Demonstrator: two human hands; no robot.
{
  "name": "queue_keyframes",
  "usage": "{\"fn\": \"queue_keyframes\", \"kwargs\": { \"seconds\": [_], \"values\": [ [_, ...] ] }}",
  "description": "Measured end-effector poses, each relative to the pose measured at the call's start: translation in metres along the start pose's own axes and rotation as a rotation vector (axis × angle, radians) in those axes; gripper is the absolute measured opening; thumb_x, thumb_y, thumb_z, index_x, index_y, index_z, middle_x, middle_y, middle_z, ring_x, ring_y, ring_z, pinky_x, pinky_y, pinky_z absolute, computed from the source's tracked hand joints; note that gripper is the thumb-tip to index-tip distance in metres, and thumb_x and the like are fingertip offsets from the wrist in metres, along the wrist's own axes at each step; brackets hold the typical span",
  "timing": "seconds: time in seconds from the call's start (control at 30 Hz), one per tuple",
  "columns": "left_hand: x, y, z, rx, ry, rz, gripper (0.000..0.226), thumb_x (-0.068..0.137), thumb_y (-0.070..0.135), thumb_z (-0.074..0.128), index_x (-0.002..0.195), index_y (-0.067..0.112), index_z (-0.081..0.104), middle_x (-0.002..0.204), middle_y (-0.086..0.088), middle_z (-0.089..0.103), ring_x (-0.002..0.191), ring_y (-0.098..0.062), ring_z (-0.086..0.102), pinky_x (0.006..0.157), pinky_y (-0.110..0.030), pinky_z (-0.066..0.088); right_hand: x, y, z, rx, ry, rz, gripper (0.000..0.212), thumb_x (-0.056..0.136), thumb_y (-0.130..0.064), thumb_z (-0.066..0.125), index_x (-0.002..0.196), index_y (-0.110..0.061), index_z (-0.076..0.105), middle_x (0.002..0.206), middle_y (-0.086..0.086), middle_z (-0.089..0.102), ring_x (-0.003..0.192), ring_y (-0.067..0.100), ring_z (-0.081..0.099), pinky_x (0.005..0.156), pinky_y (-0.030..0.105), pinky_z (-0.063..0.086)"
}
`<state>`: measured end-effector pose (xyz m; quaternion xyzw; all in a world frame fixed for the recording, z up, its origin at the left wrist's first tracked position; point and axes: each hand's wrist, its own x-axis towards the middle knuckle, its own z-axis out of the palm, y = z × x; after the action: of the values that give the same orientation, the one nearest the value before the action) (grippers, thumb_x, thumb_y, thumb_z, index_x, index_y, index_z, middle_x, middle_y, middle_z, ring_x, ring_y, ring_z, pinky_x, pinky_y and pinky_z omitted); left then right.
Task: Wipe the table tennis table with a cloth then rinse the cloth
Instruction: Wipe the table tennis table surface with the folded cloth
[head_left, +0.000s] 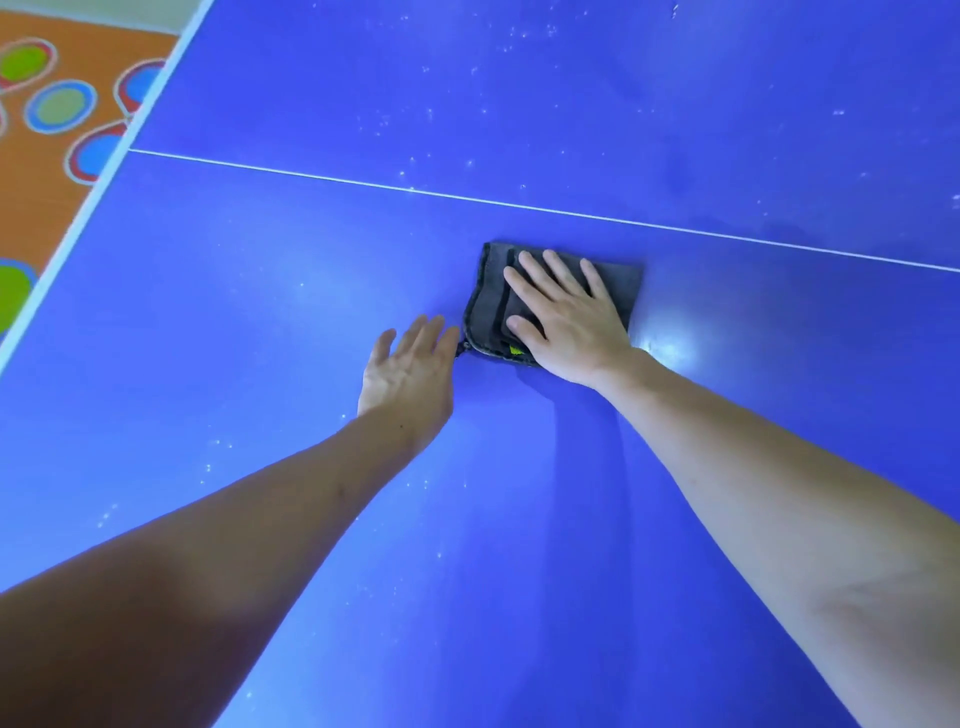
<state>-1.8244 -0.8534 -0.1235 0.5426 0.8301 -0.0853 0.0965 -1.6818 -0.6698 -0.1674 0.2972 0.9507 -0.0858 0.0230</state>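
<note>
Nearest the camera, two bare forearms reach out over the glossy blue table tennis table (260, 291). The left hand (408, 371) is open, fingers together and extended, holding nothing; it sits just beside the near left corner of the cloth, and whether it rests on the surface or hovers above it cannot be told. A little farther out, the right hand (569, 317) lies flat with fingers spread on the folded dark grey cloth with a small yellow-green tag (488, 301), pressing it to the table rather than gripping it. The cloth lies on the near side of the thin white centre line (332, 178), close to it but apart.

The step in hand looks like the wiping itself, with rinsing not yet begun. Pale specks (374, 122) scatter thickly beyond the line, and a few show near the left forearm, so much of the surface probably remains to be covered. To do this well, the palm should keep even pressure across the whole fold, strokes should overlap, and the debris should be drawn toward one edge rather than spread about. The open left hand could steady the body or catch crumbs at the rim.

Farthest off, past the white-edged table border, lies an orange floor mat with coloured ovals (62, 104).
</note>
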Motion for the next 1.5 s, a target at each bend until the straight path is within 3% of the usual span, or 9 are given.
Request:
{"fn": "queue_keyframes", "kwargs": {
  "seconds": [0.17,0.5,0.9,1.1,1.3,1.5],
  "values": [
    [-0.067,-0.009,0.02,0.023,0.004,0.041,0.063,0.1,0.013,0.041,0.157,0.023,0.016,0.166,0.006,0.015,0.154,-0.013,0.01,0.124,-0.039,0.013,-0.061,-0.054,0.015,-0.007,0.013,-0.024,0.065,0.107,-0.057,0.025,0.167,-0.034,0.017,0.176,-0.01,0.011,0.163,0.017,0.005,0.13,0.053,0.004],
    [-0.253,-0.035,0.068,-0.037,0.041,0.013,0.068,0.094,0.003,0.046,0.154,0.022,0.02,0.165,0.003,0.018,0.154,-0.016,0.01,0.124,-0.039,0.013,-0.215,-0.19,0.058,-0.01,0.032,-0.046,0.066,0.105,-0.057,0.026,0.167,-0.032,0.023,0.175,-0.009,0.016,0.162,0.018,0.011,0.13,0.053,0.008],
    [-0.444,-0.085,0.12,-0.08,-0.003,-0.082,0.065,0.096,0.011,0.045,0.155,0.023,0.019,0.165,0.003,0.017,0.155,-0.017,0.01,0.124,-0.04,0.015,-0.387,-0.347,0.104,-0.022,0.03,-0.118,0.068,0.104,-0.056,0.034,0.166,-0.029,0.027,0.175,-0.007,0.017,0.162,0.02,0.01,0.129,0.055,0.008],
    [-0.486,-0.096,0.125,-0.114,0.011,-0.147,0.063,0.097,0.013,0.044,0.154,0.023,0.019,0.165,0.003,0.019,0.154,-0.016,0.012,0.122,-0.038,0.018,-0.432,-0.396,0.115,0.02,0.012,-0.149,0.068,0.103,-0.055,0.04,0.165,-0.027,0.03,0.174,-0.004,0.022,0.162,0.022,0.014,0.129,0.055,0.008],
    [-0.497,-0.112,0.12,-0.13,0.031,-0.162,0.06,0.097,0.008,0.034,0.154,0.023,0.019,0.165,0.001,0.019,0.154,-0.017,0.011,0.122,-0.039,0.018,-0.429,-0.398,0.118,0.0,0.03,-0.11,0.059,0.109,-0.053,0.026,0.165,-0.032,0.029,0.173,-0.008,0.023,0.161,0.017,0.016,0.129,0.054,0.012],
    [-0.479,-0.127,0.118,-0.147,0.031,-0.178,0.067,0.092,0.006,0.048,0.152,0.021,0.021,0.165,-0.001,0.018,0.155,-0.02,0.01,0.122,-0.04,0.018,-0.414,-0.394,0.12,-0.021,0.088,-0.104,0.056,0.111,-0.051,0.028,0.164,-0.032,0.032,0.172,-0.008,0.027,0.16,0.019,0.021,0.128,0.055,0.016]
  ]
}}
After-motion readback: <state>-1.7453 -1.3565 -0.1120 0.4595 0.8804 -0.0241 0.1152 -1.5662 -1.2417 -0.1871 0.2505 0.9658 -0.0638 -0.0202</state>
